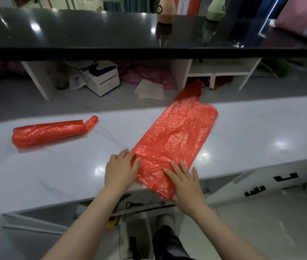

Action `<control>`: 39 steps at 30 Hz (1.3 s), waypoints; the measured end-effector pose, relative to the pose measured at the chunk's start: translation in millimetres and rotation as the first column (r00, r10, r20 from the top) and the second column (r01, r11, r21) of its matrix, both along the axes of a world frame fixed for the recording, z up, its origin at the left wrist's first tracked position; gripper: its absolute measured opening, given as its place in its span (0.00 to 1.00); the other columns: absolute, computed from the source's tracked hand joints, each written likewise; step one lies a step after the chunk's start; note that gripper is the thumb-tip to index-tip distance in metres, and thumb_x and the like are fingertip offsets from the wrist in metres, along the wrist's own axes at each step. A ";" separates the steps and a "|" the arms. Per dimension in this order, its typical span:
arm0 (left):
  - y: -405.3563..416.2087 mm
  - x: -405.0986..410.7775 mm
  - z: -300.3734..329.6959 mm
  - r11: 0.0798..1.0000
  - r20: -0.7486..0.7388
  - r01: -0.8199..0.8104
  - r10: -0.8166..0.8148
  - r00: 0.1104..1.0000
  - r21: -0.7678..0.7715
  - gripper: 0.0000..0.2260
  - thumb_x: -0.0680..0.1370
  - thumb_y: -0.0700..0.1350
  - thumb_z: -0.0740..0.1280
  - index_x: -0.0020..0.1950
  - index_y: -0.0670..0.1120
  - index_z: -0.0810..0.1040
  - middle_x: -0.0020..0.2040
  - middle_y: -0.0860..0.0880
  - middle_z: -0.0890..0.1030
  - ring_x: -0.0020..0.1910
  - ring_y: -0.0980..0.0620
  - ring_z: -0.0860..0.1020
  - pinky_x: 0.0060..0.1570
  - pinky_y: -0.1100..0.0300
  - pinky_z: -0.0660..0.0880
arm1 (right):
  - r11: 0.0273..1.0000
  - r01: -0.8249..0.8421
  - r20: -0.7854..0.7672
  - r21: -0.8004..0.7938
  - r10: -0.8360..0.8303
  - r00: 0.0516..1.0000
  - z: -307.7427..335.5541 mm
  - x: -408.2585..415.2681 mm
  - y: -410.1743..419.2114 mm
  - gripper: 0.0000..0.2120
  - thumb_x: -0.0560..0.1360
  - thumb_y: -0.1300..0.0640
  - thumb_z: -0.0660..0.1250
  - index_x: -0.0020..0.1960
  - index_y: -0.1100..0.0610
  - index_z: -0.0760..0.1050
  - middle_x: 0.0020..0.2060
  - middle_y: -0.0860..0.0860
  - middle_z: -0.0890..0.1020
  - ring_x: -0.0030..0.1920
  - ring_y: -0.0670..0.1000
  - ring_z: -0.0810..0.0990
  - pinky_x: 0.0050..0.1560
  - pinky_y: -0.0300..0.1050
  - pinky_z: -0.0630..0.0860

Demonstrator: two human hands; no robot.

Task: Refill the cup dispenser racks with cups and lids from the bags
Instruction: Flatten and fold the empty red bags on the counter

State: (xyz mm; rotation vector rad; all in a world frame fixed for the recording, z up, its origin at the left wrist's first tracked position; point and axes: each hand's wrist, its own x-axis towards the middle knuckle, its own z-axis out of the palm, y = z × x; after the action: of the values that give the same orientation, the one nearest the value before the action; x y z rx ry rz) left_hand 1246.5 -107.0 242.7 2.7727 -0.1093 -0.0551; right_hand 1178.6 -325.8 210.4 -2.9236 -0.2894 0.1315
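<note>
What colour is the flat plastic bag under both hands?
Red-orange, translucent and crinkled: the flat bag shows clearly in the head view.

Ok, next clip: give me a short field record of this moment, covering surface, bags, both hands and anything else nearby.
surface: white counter
flat bag: red plastic bag spread flat, near end at the counter edge
rolled bag: red, rolled up, lying apart to the left
left hand: flat, fingers on the flat bag's near left edge
right hand: flat, pressing the bag's near end
cups or lids: none visible
background: white printer under a black shelf
</note>
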 end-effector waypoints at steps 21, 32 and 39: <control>-13.9 33.0 -2.1 0.866 0.056 0.490 -0.487 0.872 -0.099 0.08 0.78 0.45 0.67 0.49 0.46 0.85 0.50 0.50 0.80 0.52 0.49 0.74 0.49 0.63 0.66 | 0.772 0.331 -0.010 0.543 -0.389 0.921 26.6 -12.2 -85.9 0.08 0.74 0.56 0.72 0.51 0.59 0.84 0.62 0.46 0.74 0.66 0.48 0.68 0.63 0.37 0.60; -54.8 29.6 9.4 0.818 0.083 0.325 -0.326 0.942 -0.475 0.11 0.75 0.54 0.59 0.33 0.56 0.69 0.39 0.56 0.73 0.41 0.61 0.73 0.38 0.67 0.64 | 0.718 0.482 0.013 0.502 -0.564 0.826 15.7 -6.8 -96.2 0.05 0.72 0.45 0.71 0.44 0.46 0.80 0.52 0.42 0.70 0.60 0.48 0.64 0.61 0.46 0.63; -54.7 44.1 -7.0 0.839 0.039 0.397 -0.413 0.910 -0.372 0.11 0.71 0.55 0.73 0.40 0.48 0.81 0.47 0.55 0.72 0.47 0.56 0.72 0.43 0.68 0.68 | 0.692 0.540 0.006 0.479 -0.618 0.786 10.8 -1.0 -100.7 0.14 0.75 0.45 0.68 0.38 0.53 0.85 0.52 0.44 0.73 0.62 0.52 0.67 0.62 0.48 0.63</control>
State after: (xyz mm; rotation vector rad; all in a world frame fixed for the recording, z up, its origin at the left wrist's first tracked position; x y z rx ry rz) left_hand 1290.6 -161.7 235.7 2.3192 -0.6315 -0.1827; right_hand 1177.5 -426.6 221.2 -2.4017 0.5345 -0.2529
